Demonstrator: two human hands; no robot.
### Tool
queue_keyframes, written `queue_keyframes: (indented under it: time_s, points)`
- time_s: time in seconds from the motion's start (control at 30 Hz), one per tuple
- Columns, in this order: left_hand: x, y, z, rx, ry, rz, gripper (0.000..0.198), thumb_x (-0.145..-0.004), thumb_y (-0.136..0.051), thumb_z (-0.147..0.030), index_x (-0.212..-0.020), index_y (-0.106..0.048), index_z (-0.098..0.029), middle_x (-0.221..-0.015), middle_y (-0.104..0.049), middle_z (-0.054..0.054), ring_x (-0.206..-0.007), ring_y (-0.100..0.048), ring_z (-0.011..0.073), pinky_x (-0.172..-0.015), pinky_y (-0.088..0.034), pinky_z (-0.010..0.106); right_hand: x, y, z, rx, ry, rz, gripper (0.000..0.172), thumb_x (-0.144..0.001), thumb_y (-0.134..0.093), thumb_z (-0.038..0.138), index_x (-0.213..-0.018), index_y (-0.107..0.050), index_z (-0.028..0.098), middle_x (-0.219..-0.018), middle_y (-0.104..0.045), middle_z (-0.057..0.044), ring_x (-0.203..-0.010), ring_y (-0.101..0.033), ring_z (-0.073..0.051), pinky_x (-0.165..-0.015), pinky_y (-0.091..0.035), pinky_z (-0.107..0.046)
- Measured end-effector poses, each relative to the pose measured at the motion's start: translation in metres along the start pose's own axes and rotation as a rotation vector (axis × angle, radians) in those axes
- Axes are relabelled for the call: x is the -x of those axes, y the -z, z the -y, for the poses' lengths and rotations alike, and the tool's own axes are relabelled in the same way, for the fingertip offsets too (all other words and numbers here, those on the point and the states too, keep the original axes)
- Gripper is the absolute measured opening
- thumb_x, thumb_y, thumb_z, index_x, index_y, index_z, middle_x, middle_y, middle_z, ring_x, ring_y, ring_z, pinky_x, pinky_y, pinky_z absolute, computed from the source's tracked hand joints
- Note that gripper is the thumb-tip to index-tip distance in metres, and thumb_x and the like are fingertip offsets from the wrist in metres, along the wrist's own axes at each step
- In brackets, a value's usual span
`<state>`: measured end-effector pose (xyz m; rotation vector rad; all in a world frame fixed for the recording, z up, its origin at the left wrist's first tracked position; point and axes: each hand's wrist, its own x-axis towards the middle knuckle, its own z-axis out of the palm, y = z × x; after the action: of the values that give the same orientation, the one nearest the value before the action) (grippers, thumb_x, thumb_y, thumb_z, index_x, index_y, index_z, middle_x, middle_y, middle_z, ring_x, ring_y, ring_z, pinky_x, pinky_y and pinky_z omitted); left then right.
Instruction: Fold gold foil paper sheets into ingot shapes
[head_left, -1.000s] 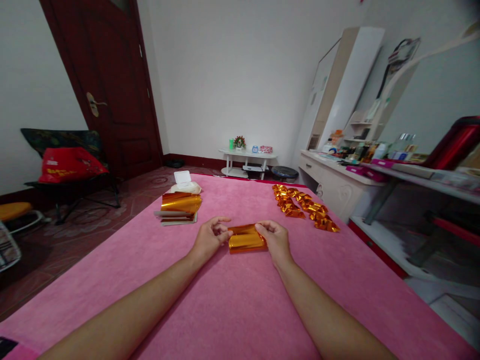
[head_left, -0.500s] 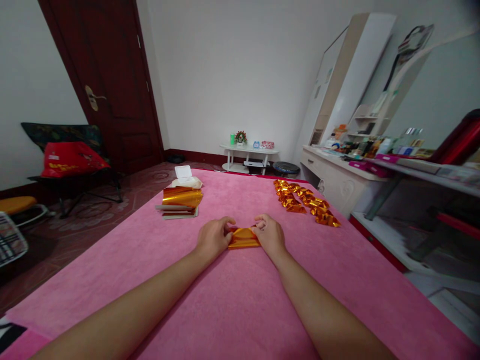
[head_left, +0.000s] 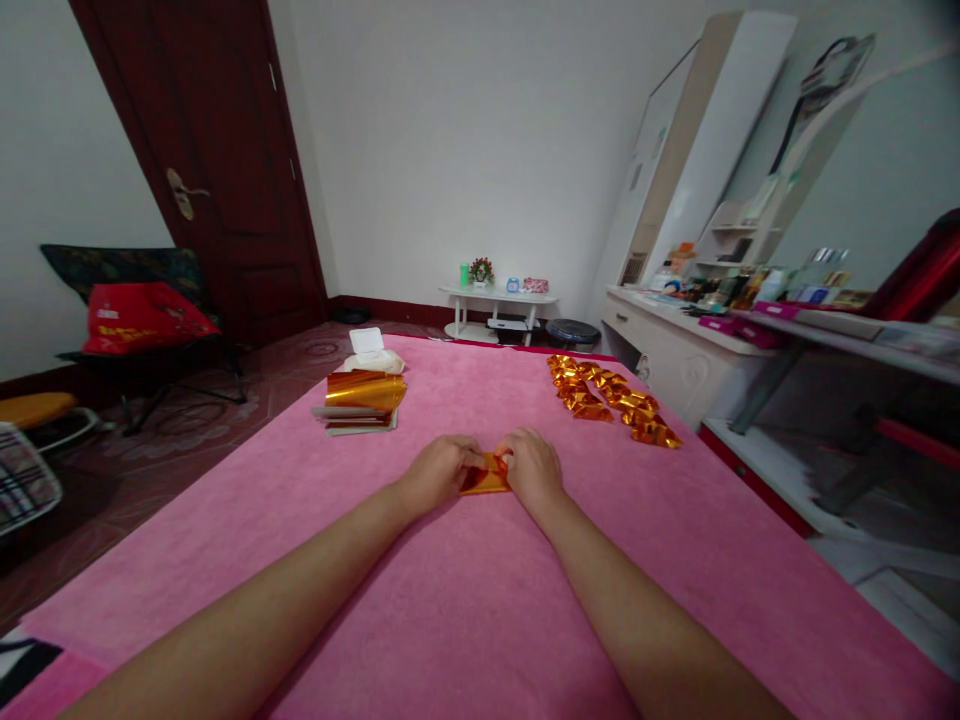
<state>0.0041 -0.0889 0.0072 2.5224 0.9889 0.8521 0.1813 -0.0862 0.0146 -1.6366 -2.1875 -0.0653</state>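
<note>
A small folded sheet of gold foil paper [head_left: 487, 478] lies on the pink cloth [head_left: 465, 590] between my hands. My left hand [head_left: 444, 474] grips its left side, with thumb and fingers closed on the edge. From the right, my right hand [head_left: 531, 468] pinches the other side, its fingers bent down over the foil. Parts of the sheet are hidden under the fingers. A stack of gold foil sheets [head_left: 364, 392] sits ahead on the left. Several folded gold foil pieces [head_left: 600, 388] lie in rows ahead on the right.
Behind the stack stands an opened white packet [head_left: 371, 355]. A cluttered dressing table [head_left: 675, 325] and a grey-topped desk [head_left: 862, 345] run along the right. Past the far edge are a low white table [head_left: 495, 297] and a round stool [head_left: 572, 333]. A chair with a red bag [head_left: 150, 318] is at left.
Both hands have moved closer together over the foil sheet, and their fingers now press down on it. The raised middle flap looks flatter, and less of the sheet shows.
</note>
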Motion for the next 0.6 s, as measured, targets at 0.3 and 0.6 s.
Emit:
queue_keyframes:
  time_s: [0.3,0.6]
  points:
    - [-0.002,0.002,0.016,0.266,0.053,0.092,0.020,-0.075,-0.065,-0.029,-0.092,-0.074,-0.022,-0.091,-0.064,0.007,-0.083,-0.058,0.0177,-0.078,-0.046,0.027,-0.006,0.006,0.036,0.118,-0.089,0.083,0.018,-0.077,-0.060,0.026,-0.088,-0.067,0.014,-0.093,-0.064,-0.016,-0.091,-0.056,-0.028,-0.076,-0.036,-0.037]
    - [0.003,0.001,0.020,0.262,0.020,0.100,0.030,-0.073,-0.068,-0.035,-0.100,-0.072,-0.023,-0.096,-0.059,0.006,-0.087,-0.055,0.0176,-0.080,-0.045,0.028,0.021,-0.002,0.027,0.174,-0.072,0.041,0.033,-0.088,-0.040,0.023,-0.118,-0.053,0.018,-0.119,-0.056,-0.015,-0.111,-0.044,-0.029,-0.097,-0.021,-0.051]
